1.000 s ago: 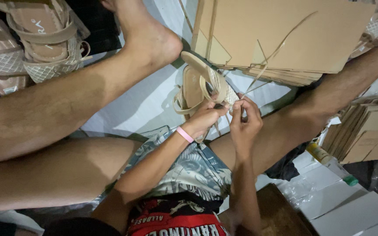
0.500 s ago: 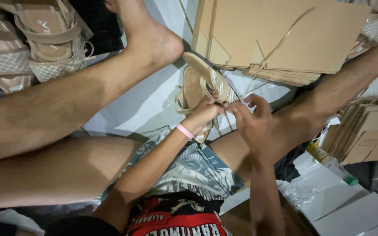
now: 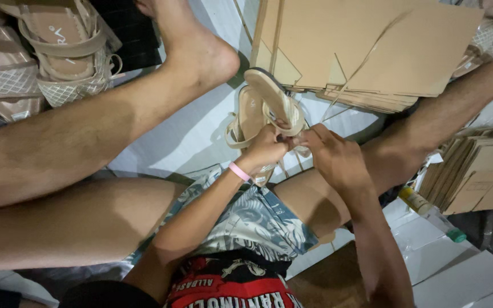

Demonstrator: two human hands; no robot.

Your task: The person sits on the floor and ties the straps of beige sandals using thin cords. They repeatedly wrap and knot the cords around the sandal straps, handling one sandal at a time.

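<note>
I sit on the floor with both legs spread. My left hand, with a pink band on its wrist, grips a pair of beige strappy sandals held together in front of me. My right hand meets it at the sandals' straps, its fingers pinched on a strap or thin tie near the heel; the exact thing between the fingers is hidden. One sandal's sole faces up and to the right.
A stack of flat brown cardboard sheets lies beyond the sandals. More beige sandals are piled at the top left. Folded cardboard, a plastic bottle and white boxes are at the right.
My right hand has opened out a little and shifted right along the straps. The sandals have tipped slightly. My left hand keeps its hold.
</note>
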